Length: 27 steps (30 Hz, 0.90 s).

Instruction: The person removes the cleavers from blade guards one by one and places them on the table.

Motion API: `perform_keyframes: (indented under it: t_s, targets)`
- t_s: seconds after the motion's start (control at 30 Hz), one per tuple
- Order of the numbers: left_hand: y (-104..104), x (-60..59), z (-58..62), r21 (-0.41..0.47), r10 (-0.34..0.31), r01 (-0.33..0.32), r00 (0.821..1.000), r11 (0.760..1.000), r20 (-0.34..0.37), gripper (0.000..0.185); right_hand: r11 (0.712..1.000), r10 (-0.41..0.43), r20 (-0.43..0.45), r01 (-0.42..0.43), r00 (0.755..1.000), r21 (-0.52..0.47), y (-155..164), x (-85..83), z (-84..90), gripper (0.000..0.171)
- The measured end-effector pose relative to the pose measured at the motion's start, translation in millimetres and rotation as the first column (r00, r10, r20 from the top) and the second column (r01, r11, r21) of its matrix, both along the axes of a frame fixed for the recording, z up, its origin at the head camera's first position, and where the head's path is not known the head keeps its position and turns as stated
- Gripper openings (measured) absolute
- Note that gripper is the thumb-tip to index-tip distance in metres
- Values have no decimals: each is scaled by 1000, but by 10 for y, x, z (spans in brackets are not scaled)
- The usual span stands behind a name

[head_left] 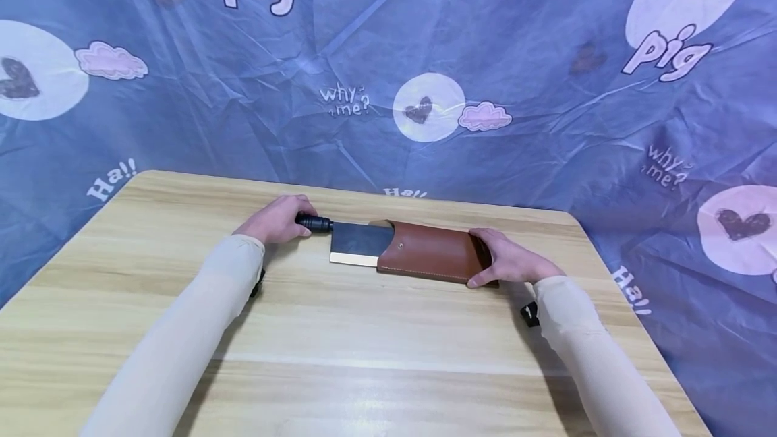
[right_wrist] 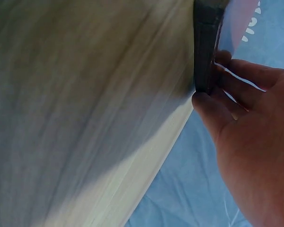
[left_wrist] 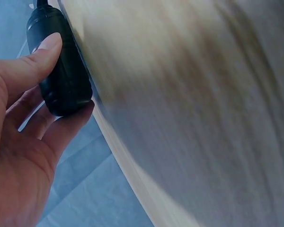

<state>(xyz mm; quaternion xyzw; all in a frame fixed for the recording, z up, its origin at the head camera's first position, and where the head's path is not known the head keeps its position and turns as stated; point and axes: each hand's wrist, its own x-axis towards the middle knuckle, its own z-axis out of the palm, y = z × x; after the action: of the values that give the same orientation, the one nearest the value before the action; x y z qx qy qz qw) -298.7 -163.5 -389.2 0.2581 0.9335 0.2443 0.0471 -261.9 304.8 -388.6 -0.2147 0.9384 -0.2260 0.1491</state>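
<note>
A cleaver with a dark, wide blade and a bright cutting edge lies level over the table, its blade partly inside a brown leather sheath. The part of the blade inside the leather is hidden. My left hand grips the black handle, thumb on one side and fingers on the other. At the sheath's right end, my right hand holds the leather between thumb and fingers. A small metal snap shows near the sheath's curved mouth. In the right wrist view the sheath's dark end meets the fingertips.
The light wood table has rounded far corners. Behind it hangs a blue printed cloth with words, clouds and hearts. Black wrist devices show under both pale sleeves.
</note>
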Motion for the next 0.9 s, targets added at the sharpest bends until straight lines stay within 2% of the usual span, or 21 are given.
perform_keyframes:
  t_s: [0.6,0.9]
  targets:
    - [-19,11,5,-10,-8,8,1000,1000,-23,35,1000,-2,-11,2,1000,21,41,11,12,114]
    - [-33,7,-13,-7,-25,25,999,1000,-25,34,1000,-1,17,1,1000,14,34,11,-1,114]
